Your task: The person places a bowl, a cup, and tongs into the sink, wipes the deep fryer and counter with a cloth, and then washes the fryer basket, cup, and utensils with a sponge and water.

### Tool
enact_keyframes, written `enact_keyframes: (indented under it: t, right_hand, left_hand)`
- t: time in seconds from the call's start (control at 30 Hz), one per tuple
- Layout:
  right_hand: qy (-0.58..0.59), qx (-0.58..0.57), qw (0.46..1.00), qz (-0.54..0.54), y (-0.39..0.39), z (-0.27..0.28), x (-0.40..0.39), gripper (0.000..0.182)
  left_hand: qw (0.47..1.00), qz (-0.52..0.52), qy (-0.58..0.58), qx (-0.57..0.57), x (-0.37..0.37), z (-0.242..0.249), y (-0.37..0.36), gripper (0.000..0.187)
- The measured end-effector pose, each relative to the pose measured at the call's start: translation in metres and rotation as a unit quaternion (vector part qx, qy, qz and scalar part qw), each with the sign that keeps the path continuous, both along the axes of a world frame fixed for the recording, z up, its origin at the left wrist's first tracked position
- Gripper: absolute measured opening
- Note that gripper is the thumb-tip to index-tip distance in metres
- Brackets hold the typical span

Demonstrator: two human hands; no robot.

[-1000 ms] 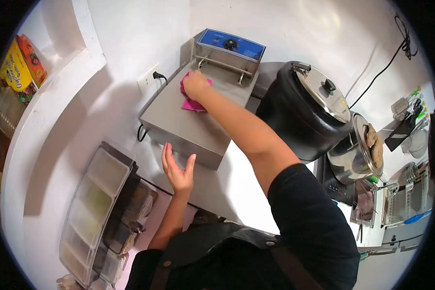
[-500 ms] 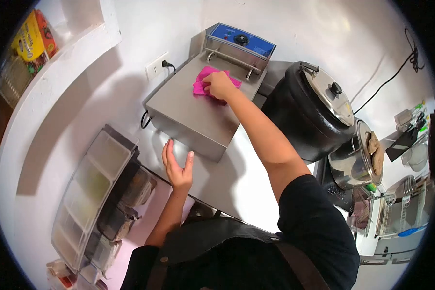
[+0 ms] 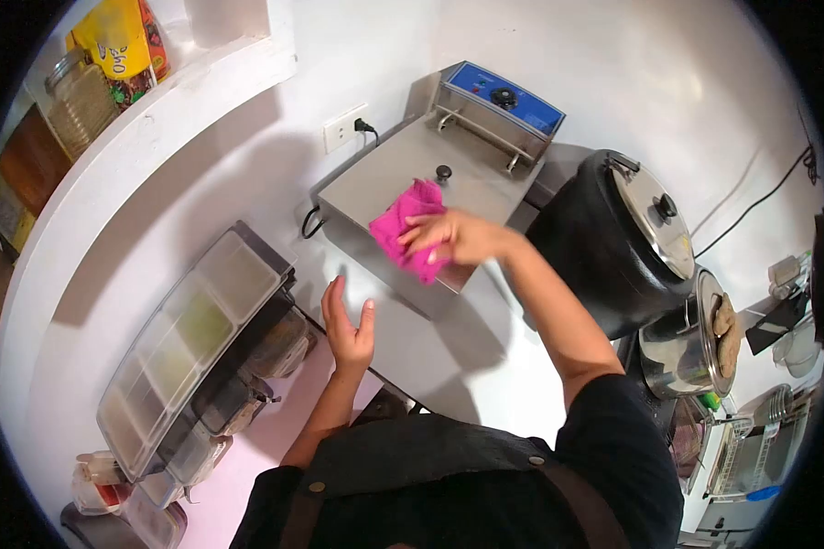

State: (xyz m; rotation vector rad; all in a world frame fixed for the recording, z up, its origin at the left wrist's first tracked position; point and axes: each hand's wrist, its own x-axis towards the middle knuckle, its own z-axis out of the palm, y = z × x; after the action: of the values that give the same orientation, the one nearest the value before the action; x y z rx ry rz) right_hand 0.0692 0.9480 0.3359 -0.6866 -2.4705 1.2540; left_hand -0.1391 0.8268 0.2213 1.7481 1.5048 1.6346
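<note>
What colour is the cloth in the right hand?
Bright pink, seen best in the head view: the cloth.

Black sleeves (image 3: 621, 448), black apron (image 3: 421, 457).

Right hand (image 3: 462, 240) holding pink cloth (image 3: 410, 229), steel appliance (image 3: 375, 188), left hand (image 3: 348, 334) raised nearby

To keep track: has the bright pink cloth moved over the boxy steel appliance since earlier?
Yes. The pink cloth has moved away from the blue control panel, towards the near edge of the steel appliance.
</note>
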Motion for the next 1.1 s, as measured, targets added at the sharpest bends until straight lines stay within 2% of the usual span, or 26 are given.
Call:
enact_keyframes:
  t: [0.03,0.07,0.2,0.27,0.3,0.37,0.4,0.5,0.57,0.7,0.8,0.87,0.9,0.97,1.03,1.1]
  right_hand:
    - [-0.034,0.146,0.989,0.009,-0.014,-0.002,-0.016,0.03]
    - [-0.067,0.288,0.955,0.018,-0.019,-0.006,-0.033,0.032]
    - [-0.195,0.368,0.905,-0.09,0.03,-0.022,-0.119,0.034]
    - [-0.306,0.372,0.871,-0.093,0.046,-0.013,-0.155,0.032]
    - [-0.306,0.372,0.871,-0.094,0.047,-0.015,-0.163,0.032]
    - [-0.382,0.412,0.822,-0.093,0.039,-0.022,-0.171,0.027]
    - [-0.317,0.432,0.839,-0.094,0.031,-0.03,-0.159,0.024]
    - [-0.297,0.419,0.85,-0.122,-0.008,-0.047,-0.122,0.028]
    - [-0.3,0.407,0.849,-0.151,-0.051,-0.039,-0.092,0.027]
    - [-0.285,0.417,0.854,-0.128,-0.117,-0.017,-0.025,0.024]
    - [-0.278,0.388,0.872,-0.11,-0.145,-0.009,0.003,0.024]
    - [-0.307,0.297,0.89,-0.159,-0.154,0.005,0.0,0.026]
    - [-0.307,0.296,0.891,-0.156,-0.151,0.01,-0.01,0.026]
    - [-0.158,0.441,0.861,-0.2,-0.132,0.021,-0.054,0.03]
    - [-0.26,0.529,0.781,-0.206,-0.089,-0.009,-0.101,0.039]
    - [-0.404,0.491,0.748,-0.189,-0.026,-0.048,-0.137,0.045]
  left_hand:
    - [1.0,0.003,0.0,-0.005,-0.003,-0.001,0.001,0.049]
    - [1.0,0.004,-0.018,-0.017,-0.005,-0.003,0.001,0.048]
    - [0.999,0.006,-0.021,-0.026,0.0,-0.011,0.005,0.046]
    - [0.999,0.011,-0.033,-0.04,0.005,-0.008,0.005,0.046]
    - [0.997,0.015,-0.045,-0.055,0.008,-0.008,0.005,0.046]
    - [0.996,0.012,-0.068,-0.063,0.01,-0.018,0.009,0.045]
    - [0.997,0.021,-0.05,-0.051,0.008,-0.024,0.013,0.045]
    - [0.996,0.045,-0.041,-0.064,0.004,-0.022,0.018,0.044]
    - [0.993,0.068,-0.033,-0.089,0.0,-0.02,0.018,0.044]
    - [0.995,0.053,-0.03,-0.074,-0.006,-0.02,0.008,0.043]
    - [0.993,0.05,-0.054,-0.097,-0.011,-0.027,-0.003,0.042]
    - [0.991,0.059,-0.061,-0.106,-0.014,-0.026,-0.014,0.041]
    - [0.989,0.063,-0.065,-0.117,-0.016,-0.027,-0.02,0.041]
    - [0.99,0.053,-0.07,-0.107,-0.022,-0.032,-0.029,0.041]
    - [0.992,0.042,-0.074,-0.091,-0.024,-0.031,-0.037,0.041]
    - [0.987,0.025,-0.115,-0.113,-0.018,-0.019,-0.051,0.042]
